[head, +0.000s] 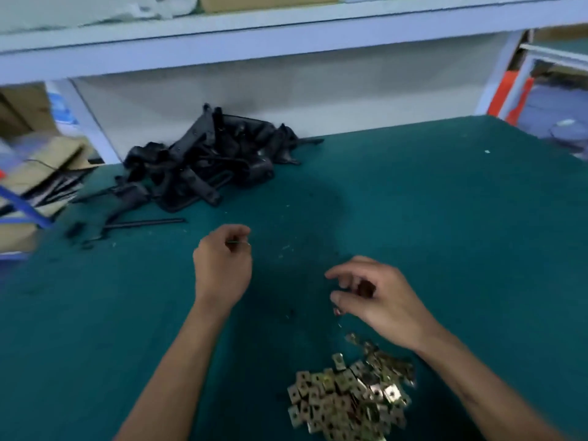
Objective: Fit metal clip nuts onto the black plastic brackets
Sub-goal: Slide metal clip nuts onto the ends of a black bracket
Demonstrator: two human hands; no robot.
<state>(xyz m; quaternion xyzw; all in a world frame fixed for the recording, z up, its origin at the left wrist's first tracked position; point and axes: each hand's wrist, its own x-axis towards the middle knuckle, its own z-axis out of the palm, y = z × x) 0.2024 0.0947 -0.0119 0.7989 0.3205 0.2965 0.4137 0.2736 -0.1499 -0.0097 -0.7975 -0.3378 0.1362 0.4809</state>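
A heap of black plastic brackets [203, 163] lies at the back left of the green table [445, 218], against the wall. A pile of brass-coloured metal clip nuts [350, 396] sits near the front edge. My left hand [222, 265] hovers mid-table with fingers curled, pinching a thin clip nut edge-on. My right hand [378, 297] is just above the nut pile, its fingers curled round a small dark piece, likely a clip nut; the view is blurred.
A few loose black bracket parts and a thin black rod [146, 222] lie at the left edge. Cardboard boxes [38, 173] stand off the table's left side. A white shelf [286, 30] overhangs the back.
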